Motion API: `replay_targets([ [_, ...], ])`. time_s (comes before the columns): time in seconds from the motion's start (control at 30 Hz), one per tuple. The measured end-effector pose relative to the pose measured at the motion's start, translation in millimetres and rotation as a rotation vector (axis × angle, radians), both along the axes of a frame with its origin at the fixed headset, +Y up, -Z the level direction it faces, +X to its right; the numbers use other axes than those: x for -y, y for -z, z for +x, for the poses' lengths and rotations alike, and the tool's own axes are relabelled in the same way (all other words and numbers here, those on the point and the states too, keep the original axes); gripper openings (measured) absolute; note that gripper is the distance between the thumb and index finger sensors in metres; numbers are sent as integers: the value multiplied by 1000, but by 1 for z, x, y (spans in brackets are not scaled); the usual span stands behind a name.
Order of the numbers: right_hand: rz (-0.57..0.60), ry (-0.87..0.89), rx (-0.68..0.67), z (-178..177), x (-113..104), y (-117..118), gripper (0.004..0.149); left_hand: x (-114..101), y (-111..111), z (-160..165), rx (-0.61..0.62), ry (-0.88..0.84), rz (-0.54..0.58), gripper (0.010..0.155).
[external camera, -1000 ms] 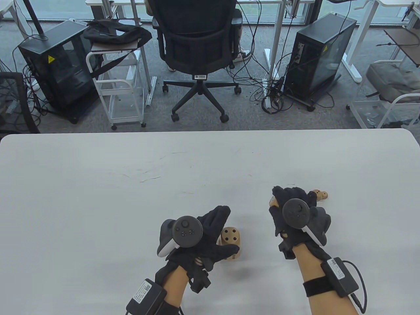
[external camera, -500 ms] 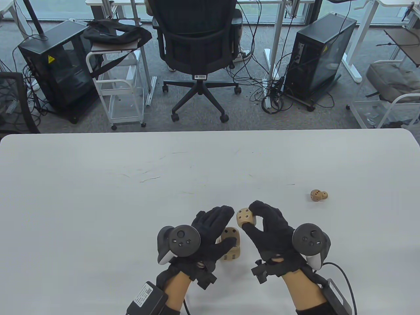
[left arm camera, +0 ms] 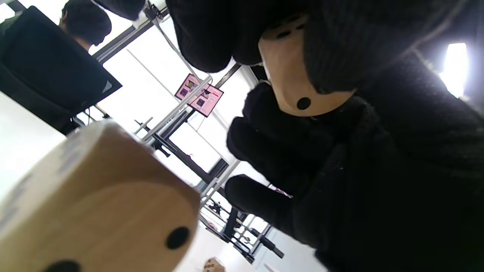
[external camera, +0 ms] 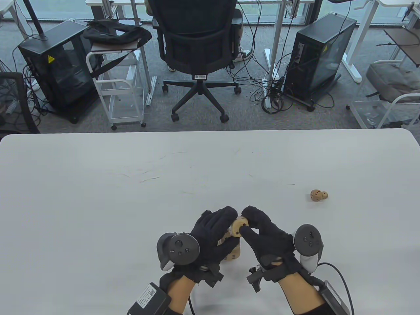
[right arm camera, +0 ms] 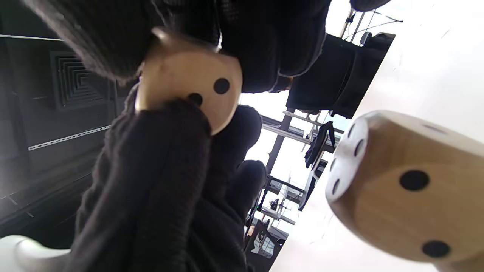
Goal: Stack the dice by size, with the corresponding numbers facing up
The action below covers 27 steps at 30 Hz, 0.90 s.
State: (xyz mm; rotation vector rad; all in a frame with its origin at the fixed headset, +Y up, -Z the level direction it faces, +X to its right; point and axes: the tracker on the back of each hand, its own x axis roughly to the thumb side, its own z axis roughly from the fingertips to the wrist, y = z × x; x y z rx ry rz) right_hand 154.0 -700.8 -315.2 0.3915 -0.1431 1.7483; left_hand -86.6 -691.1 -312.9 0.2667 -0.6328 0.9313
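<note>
The white table (external camera: 98, 197) carries faint scuff marks across its middle. Near its front edge sits the large wooden die with black pips (external camera: 233, 254), mostly covered by the hands; this die is the landmark. Just above it, the medium wooden die (external camera: 240, 226) is held off the table, gripped between the 2 gloved hands. The right hand in its black sensor glove (external camera: 267, 239), right of the large die, pinches the medium die between thumb and forefinger. The left hand in its black glove (external camera: 213, 234), left of the large die, has its fingertips (external camera: 229, 213) against the medium die's far left side; whether it grips or only touches, I cannot tell. Both palms face inward, trackers on the backs turned up. Far right of the large die and further back lies the small wooden die (external camera: 316, 196), touching a still smaller one (external camera: 324, 196). Beyond the table stand a black office chair (external camera: 197, 42), 2 black computer towers, white carts and cables on grey carpet.
</note>
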Motion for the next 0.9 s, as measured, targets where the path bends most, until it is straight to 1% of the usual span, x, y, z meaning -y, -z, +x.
replay_targets([
  [0.03,9,10,-23,0,1,0,63,1,1,-1,24,-38,-38,71],
  [0.1,24,34,-85,2,1,2,63,1,3,-5,17,-78,-56,71],
  [0.17,44,55,-123,4,0,1,64,2,7,-9,36,-105,-93,71],
  [0.23,100,11,-148,5,-4,0,64,5,10,-12,43,-149,-123,71],
  [0.37,222,-166,-162,1,-12,-5,63,11,15,-16,65,-212,-197,71],
  [0.4,243,-224,-146,-2,-14,-7,66,12,15,-16,75,-228,-216,71],
  [0.47,326,-346,-103,-5,-17,-11,73,13,16,-15,97,-228,-230,70],
  [0.53,374,-406,-51,-7,-19,-14,76,12,16,-15,93,-226,-229,71],
  [0.63,390,-395,-1,-6,-20,-16,75,11,16,-14,97,-203,-210,71],
  [0.77,348,-339,-28,-3,-19,-13,73,5,14,-12,126,-105,-177,73],
  [0.9,277,-280,-60,1,-15,-7,72,0,9,-9,81,-33,-115,72],
])
